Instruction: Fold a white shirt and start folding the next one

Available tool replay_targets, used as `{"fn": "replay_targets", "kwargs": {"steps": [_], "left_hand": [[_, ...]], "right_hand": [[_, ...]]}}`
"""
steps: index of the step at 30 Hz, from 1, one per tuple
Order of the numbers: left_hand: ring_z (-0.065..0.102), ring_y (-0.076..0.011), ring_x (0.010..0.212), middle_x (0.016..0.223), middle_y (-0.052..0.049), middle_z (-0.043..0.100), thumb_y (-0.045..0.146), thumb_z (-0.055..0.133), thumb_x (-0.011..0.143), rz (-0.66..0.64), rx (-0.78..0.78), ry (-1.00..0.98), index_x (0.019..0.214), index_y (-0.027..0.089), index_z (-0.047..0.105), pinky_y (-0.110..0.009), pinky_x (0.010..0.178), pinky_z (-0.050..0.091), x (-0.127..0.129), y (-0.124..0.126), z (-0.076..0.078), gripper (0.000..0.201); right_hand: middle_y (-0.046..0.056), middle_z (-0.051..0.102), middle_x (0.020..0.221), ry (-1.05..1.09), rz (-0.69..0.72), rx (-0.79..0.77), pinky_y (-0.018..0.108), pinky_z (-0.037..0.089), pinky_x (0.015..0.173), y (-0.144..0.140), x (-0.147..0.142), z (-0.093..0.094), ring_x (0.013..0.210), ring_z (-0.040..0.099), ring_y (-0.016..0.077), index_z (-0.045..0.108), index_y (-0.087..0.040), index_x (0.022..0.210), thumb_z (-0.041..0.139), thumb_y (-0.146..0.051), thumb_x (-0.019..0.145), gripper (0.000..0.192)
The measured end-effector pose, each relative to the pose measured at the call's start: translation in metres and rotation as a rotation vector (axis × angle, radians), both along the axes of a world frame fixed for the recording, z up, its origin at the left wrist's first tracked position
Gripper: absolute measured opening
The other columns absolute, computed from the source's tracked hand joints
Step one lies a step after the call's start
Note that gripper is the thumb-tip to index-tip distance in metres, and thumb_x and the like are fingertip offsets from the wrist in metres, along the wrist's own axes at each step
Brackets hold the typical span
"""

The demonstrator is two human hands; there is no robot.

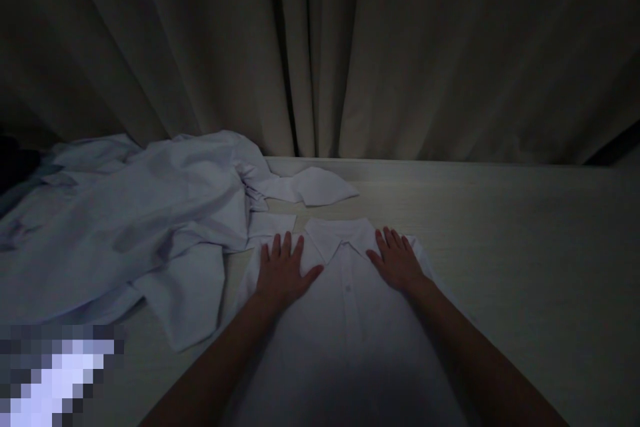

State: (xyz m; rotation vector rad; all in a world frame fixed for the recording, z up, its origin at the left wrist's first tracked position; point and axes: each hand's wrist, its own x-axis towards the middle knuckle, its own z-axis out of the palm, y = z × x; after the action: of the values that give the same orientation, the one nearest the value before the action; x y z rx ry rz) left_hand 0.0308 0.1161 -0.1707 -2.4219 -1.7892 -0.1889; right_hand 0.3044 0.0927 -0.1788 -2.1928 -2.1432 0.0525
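Observation:
A white button-up shirt (pixel 325 327) lies front side up on the pale floor, its pointed collar (pixel 345 230) toward the curtain. My left hand (pixel 285 270) rests flat on the shirt's left shoulder area as I see it, fingers spread. On the opposite shoulder my right hand (pixel 397 260) is laid flat too, its thumb near the collar tip. Neither hand grips the cloth. A row of buttons runs down the shirt's middle. The lower part of the shirt fades into shadow at the bottom of the view.
Crumpled white garments (pixel 165 200) are heaped on the left, one sleeve (pixel 325 187) stretching past the collar. Long brown-grey curtains (pixel 425 53) hang behind. Pale flooring (pixel 545 260) extends to the right. A pixelated bright patch covers the lower left corner.

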Motion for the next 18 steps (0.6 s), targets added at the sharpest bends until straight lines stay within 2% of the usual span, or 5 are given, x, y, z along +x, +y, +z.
{"fn": "replay_targets", "kwargs": {"steps": [3, 6, 8, 14, 18], "left_hand": [[0.019, -0.0384, 0.138, 0.147, -0.022, 0.030, 0.073, 0.021, 0.077, -0.028, 0.002, -0.010, 0.138, 0.011, 0.033, -0.055, 0.110, 0.015, 0.000, -0.005, 0.006, 0.088], [0.015, -0.0320, 0.140, 0.148, -0.020, 0.029, 0.068, 0.024, 0.080, -0.163, 0.009, -0.037, 0.139, 0.008, 0.029, -0.046, 0.114, 0.015, 0.002, -0.016, 0.010, 0.084], [0.015, -0.0308, 0.140, 0.149, -0.018, 0.028, 0.069, 0.026, 0.079, -0.214, -0.011, -0.050, 0.139, 0.009, 0.029, -0.046, 0.114, 0.016, 0.003, -0.023, 0.008, 0.084], [0.016, -0.0354, 0.139, 0.149, -0.017, 0.028, 0.076, 0.026, 0.074, -0.172, -0.070, -0.043, 0.139, 0.013, 0.030, -0.053, 0.112, 0.015, 0.001, -0.028, -0.003, 0.090], [0.018, -0.0362, 0.139, 0.148, -0.020, 0.029, 0.077, 0.027, 0.072, -0.197, -0.077, -0.045, 0.138, 0.009, 0.031, -0.051, 0.112, 0.017, 0.003, -0.027, 0.005, 0.094]], "right_hand": [[0.018, 0.020, 0.150, 0.017, -0.010, 0.045, 0.049, 0.013, 0.112, -0.005, -0.005, 0.005, 0.139, 0.014, 0.0301, 0.024, -0.010, 0.143, 0.017, -0.061, 0.088, 0.075], [0.019, 0.019, 0.150, 0.034, 0.082, 0.145, 0.046, 0.013, 0.113, -0.014, -0.013, 0.008, 0.140, 0.012, 0.0281, 0.026, -0.006, 0.142, 0.019, -0.057, 0.090, 0.072], [0.020, 0.020, 0.150, 0.047, 0.141, 0.160, 0.045, 0.015, 0.113, -0.020, -0.017, 0.006, 0.140, 0.013, 0.0275, 0.027, -0.006, 0.141, 0.020, -0.057, 0.090, 0.072], [0.019, 0.022, 0.149, 0.071, 0.080, 0.059, 0.050, 0.017, 0.111, -0.022, -0.018, -0.004, 0.138, 0.016, 0.0316, 0.025, -0.011, 0.143, 0.020, -0.066, 0.085, 0.080], [0.020, 0.023, 0.149, 0.078, 0.095, 0.099, 0.050, 0.016, 0.111, -0.025, -0.022, 0.005, 0.139, 0.016, 0.0307, 0.025, -0.008, 0.142, 0.023, -0.063, 0.087, 0.078]]}}
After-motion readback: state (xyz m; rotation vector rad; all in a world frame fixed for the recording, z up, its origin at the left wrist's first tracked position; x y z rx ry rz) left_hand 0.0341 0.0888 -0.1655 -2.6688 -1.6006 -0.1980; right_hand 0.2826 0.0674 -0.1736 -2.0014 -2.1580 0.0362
